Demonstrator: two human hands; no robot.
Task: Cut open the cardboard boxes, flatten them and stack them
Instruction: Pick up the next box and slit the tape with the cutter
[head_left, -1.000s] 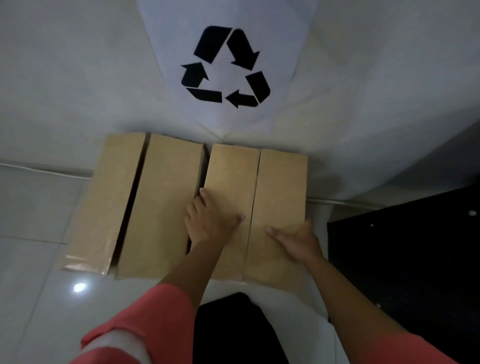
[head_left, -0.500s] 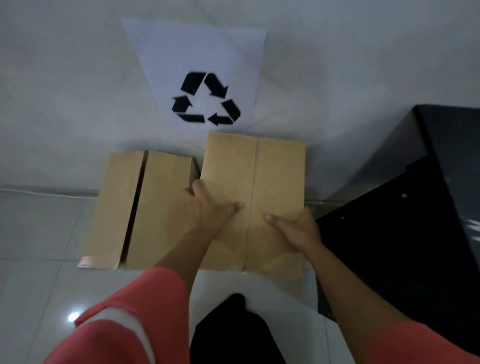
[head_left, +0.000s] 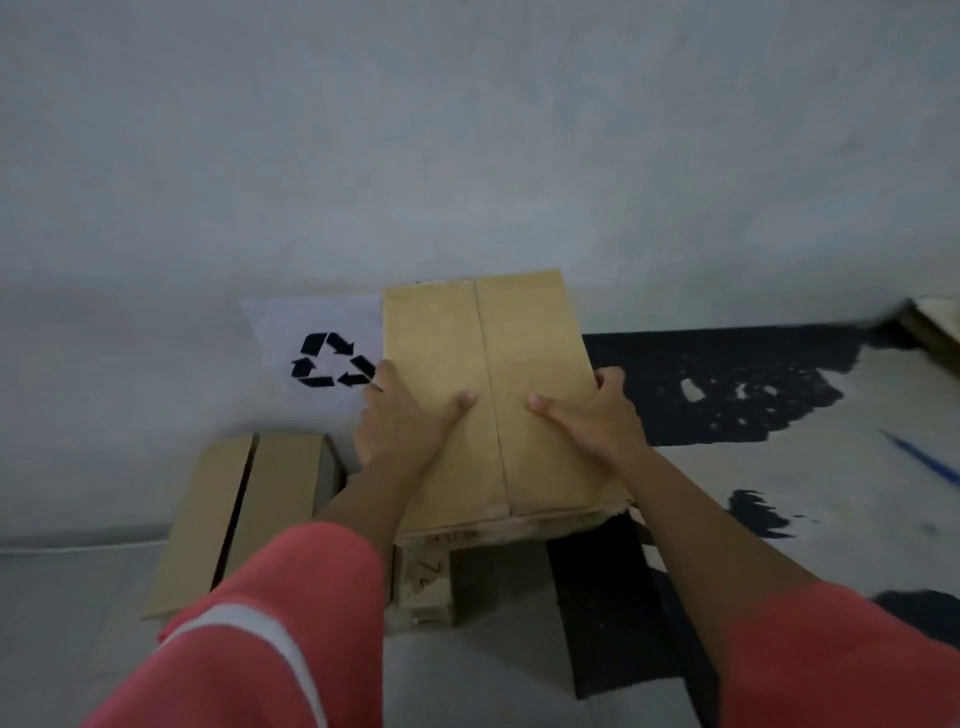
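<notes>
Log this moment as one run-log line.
cardboard box: flaps shut, held up | left hand: grips its left edge | right hand: grips its right edge | second box: on floor, left

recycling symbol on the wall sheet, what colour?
Black arrows on the white paper sheet; the recycling symbol shows plainly in the head view, left of the held box.

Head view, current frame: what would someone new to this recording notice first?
A brown cardboard box fills the centre, its top flaps meeting in a seam, gripped at its sides by the left hand and the right hand with thumbs on top. Just left of it shows a white sheet with a black recycling symbol. Below that, a second cardboard box sits on the floor, a dark gap between its flaps.
</notes>
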